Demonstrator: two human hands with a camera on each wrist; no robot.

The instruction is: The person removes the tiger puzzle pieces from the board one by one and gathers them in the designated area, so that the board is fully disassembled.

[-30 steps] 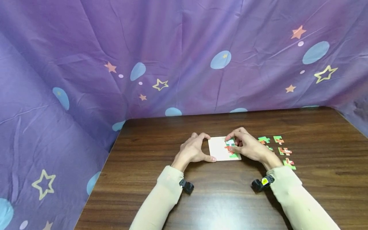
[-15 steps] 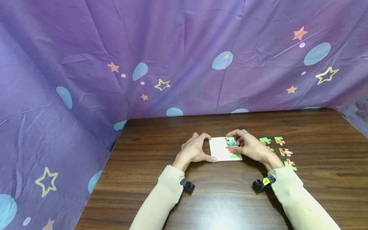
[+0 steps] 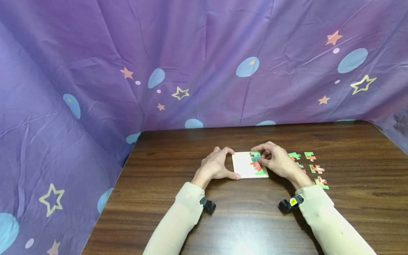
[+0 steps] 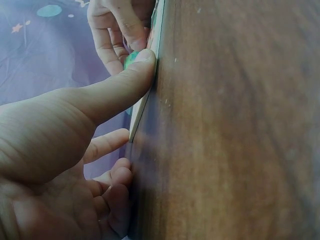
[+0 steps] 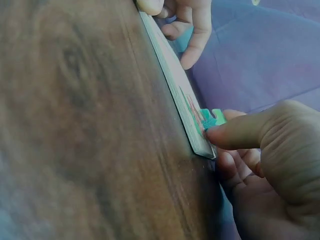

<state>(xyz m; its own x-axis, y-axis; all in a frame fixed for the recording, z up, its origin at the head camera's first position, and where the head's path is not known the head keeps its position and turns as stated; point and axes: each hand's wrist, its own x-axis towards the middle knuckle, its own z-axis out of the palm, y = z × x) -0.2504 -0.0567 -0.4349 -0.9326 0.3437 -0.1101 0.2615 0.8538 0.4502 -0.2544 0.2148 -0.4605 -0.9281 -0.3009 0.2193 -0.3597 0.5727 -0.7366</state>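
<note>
Two hands: left hand (image 3: 213,165) holds white board (image 3: 241,165); right hand (image 3: 278,161) pinches green piece (image 5: 210,119).

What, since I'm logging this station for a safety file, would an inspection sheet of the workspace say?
Surface: brown wood-grain table, glare at the near side.
Job's things: pale square board; flat red-and-green jigsaw piece on its right side; green-and-teal jigsaw piece, tilted, contact with the board unclear; loose multicoloured jigsaw pieces to the right, some partly hidden.
Clutter: nothing seen.
Hands: left hand touches the board's left corners; right hand pinches the green-and-teal piece.
Cables: nothing seen.
Surroundings: purple fabric backdrop printed with stars and ovals.
</note>
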